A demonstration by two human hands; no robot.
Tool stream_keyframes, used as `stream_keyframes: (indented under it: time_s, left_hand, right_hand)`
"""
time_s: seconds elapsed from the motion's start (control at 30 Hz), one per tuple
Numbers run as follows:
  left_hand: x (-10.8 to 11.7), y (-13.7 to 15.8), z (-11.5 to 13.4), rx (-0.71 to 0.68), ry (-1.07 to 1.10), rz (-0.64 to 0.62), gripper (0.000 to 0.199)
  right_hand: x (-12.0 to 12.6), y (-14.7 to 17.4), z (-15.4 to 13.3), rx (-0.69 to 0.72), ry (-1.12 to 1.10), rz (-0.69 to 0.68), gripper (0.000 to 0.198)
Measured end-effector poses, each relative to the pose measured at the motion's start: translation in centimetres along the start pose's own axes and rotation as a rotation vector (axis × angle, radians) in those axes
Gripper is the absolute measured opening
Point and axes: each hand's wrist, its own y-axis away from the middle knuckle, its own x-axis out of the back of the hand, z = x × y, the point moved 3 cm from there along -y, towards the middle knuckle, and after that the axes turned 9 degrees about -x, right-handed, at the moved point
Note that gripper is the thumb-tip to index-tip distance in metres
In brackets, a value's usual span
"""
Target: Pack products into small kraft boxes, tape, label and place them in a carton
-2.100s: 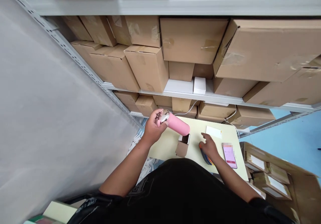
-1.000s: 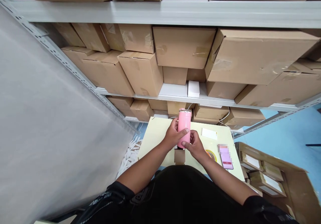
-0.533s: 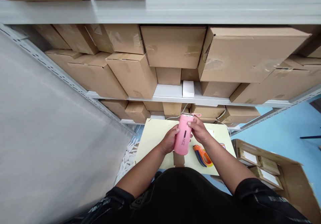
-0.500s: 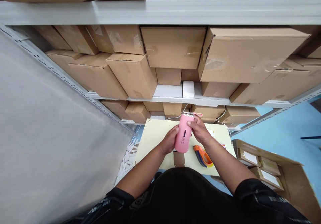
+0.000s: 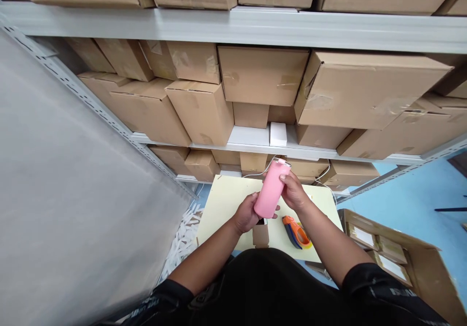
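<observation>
Pink insulated bottle (image 5: 270, 190) held tilted above pale yellow desk (image 5: 226, 204): left hand (image 5: 247, 214) at its base, right hand (image 5: 293, 191) near shiny-rimmed top. Small open cardboard box (image 5: 260, 237) just below, on desk. Orange-and-blue tape dispenser (image 5: 293, 229) to its right. Behind, grey shelving (image 5: 233, 25) stacked with cartons (image 5: 264, 75), 1 small white box (image 5: 278, 135) among them.

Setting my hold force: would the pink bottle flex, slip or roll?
The pink bottle seems stiff: its straight sides show no dent between the left hand and right hand. Its smooth surface may prove slippery. Being cylindrical, it would likely roll if laid down.
</observation>
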Motion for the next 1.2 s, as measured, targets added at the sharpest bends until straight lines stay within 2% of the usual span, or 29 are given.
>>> stream_keyframes:
  time_s: [0.1, 0.17, 0.27, 0.37, 0.43, 0.5, 0.63, 0.7, 0.8, 0.9, 0.97, 1.1, 1.2]
  left_hand:
    - [-0.4, 0.4, 0.6, -0.155, -0.094, 0.054, 0.069]
    - [-0.6, 0.7, 0.8, -0.220, -0.146, 0.104, 0.074]
    - [-0.5, 1.1, 0.9, -0.177, -0.098, 0.100, 0.069]
    - [-0.3, 1.3, 0.6, -0.060, -0.001, 0.017, 0.070]
    - [-0.4, 1.4, 0.3, 0.039, 0.032, -0.049, 0.077]
    - [-0.6, 1.4, 0.1, 0.055, 0.016, -0.064, 0.080]
    - [-1.0, 1.0, 0.6, -0.167, -0.148, 0.045, 0.078]
    - [-1.3, 0.8, 0.8, -0.199, -0.222, 0.086, 0.082]
    - [-1.6, 0.7, 0.6, -0.150, -0.209, 0.074, 0.074]
    - [-1.8, 0.7, 0.2, -0.100, -0.113, 0.009, 0.067]
    - [-1.9, 0.7, -0.3, -0.043, -0.051, -0.046, 0.066]
    - [-2.8, 0.5, -0.8, 0.088, 0.055, -0.143, 0.075]
    - [-3.3, 0.2, -0.3, 0.058, 0.033, -0.100, 0.073]
  right_hand:
    - [-0.5, -0.4, -0.3, 0.138, 0.075, 0.191, 0.063]
    - [-0.8, -0.4, -0.3, 0.174, 0.106, 0.256, 0.067]
    - [-1.1, -0.1, -0.2, 0.128, 0.090, 0.144, 0.068]
    - [-1.1, 0.3, -0.2, 0.021, 0.019, -0.053, 0.064]
    - [-0.9, 0.4, -0.4, -0.013, -0.017, -0.094, 0.059]
    - [-0.6, 0.3, -0.6, 0.026, -0.021, -0.028, 0.055]
    - [-0.4, 0.3, -0.8, 0.188, 0.073, 0.211, 0.060]
    - [-0.4, 0.6, -0.8, 0.215, 0.127, 0.267, 0.067]
    - [-0.4, 1.0, -0.9, 0.138, 0.117, 0.187, 0.069]
    - [-0.3, 1.5, -1.1, 0.019, 0.028, 0.041, 0.063]
    - [-0.2, 1.7, -1.2, -0.021, -0.014, 0.001, 0.058]
    - [0.1, 1.5, -1.1, 0.031, -0.024, 0.125, 0.053]
    - [0.7, 0.7, -0.8, 0.073, -0.061, 0.264, 0.055]
